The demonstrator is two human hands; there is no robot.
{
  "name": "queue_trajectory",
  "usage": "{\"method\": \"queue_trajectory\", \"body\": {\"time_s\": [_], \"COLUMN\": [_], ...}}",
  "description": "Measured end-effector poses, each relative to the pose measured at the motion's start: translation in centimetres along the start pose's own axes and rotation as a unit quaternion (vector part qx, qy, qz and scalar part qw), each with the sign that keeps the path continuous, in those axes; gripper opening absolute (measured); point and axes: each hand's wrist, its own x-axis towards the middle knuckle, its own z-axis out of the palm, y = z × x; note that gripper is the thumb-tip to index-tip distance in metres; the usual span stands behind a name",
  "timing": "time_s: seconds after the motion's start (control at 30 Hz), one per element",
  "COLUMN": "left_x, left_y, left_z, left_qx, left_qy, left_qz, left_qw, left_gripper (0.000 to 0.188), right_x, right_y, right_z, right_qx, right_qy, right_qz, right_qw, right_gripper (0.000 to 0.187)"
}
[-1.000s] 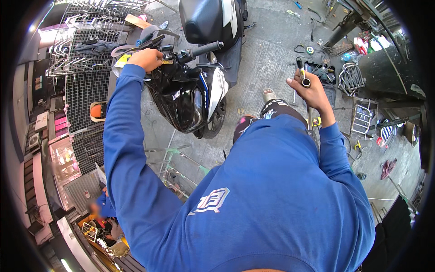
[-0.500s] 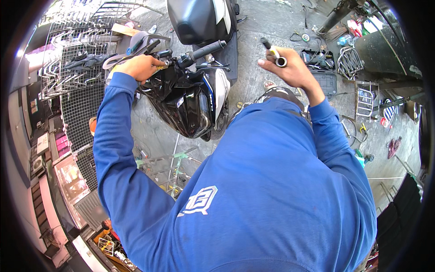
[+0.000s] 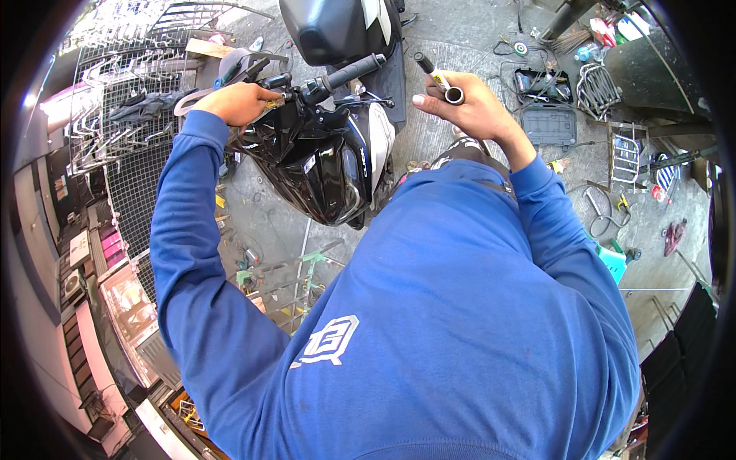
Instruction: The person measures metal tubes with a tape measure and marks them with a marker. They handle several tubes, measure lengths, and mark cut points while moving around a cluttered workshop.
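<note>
A black scooter (image 3: pixel 326 180) with white and blue trim stands in front of me, its rubber handlebar grip (image 3: pixel 356 70) pointing up and right. My left hand (image 3: pixel 236 105) is at the far side of the handlebar, fingers closed around something small with a yellow part, which I cannot make out. Off to the right of the scooter, my right hand (image 3: pixel 475 107) is raised and closed on a marker pen (image 3: pixel 438 79) with a black end and a white and yellow barrel. A round, hollow metal tube end (image 3: pixel 455 96) shows in the same grasp; the rest of it is hidden.
The black scooter seat (image 3: pixel 326 34) lies beyond the handlebar. On the concrete floor at right are an open tool case (image 3: pixel 548 126), a metal rack (image 3: pixel 625 157), cables and a teal item (image 3: pixel 612 264). Wire mesh (image 3: pixel 126 195) with metal frames fills the left side.
My right hand has moved left, toward the scooter, with the marker pen and tube still in it. My left hand stays near the handlebar. The view has shifted slightly.
</note>
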Motion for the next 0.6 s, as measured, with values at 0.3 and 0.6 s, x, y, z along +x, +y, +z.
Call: {"method": "queue_trajectory", "body": {"time_s": [0.3, 0.6], "left_x": [0.8, 1.2], "left_y": [0.6, 0.3], "left_z": [-1.8, -2.3], "left_qx": [0.031, 0.027], "left_qy": [-0.025, -0.021], "left_qz": [-0.053, -0.052], "left_qw": [0.998, 0.998], "left_gripper": [0.04, 0.026], "right_x": [7.1, 7.1], "right_y": [-2.7, -3.6], "right_z": [4.0, 3.4], "right_qx": [-0.101, -0.042], "right_qy": [-0.034, -0.046], "right_qz": [-0.028, -0.005], "right_qw": [0.994, 0.998], "right_gripper": [0.036, 0.035]}}
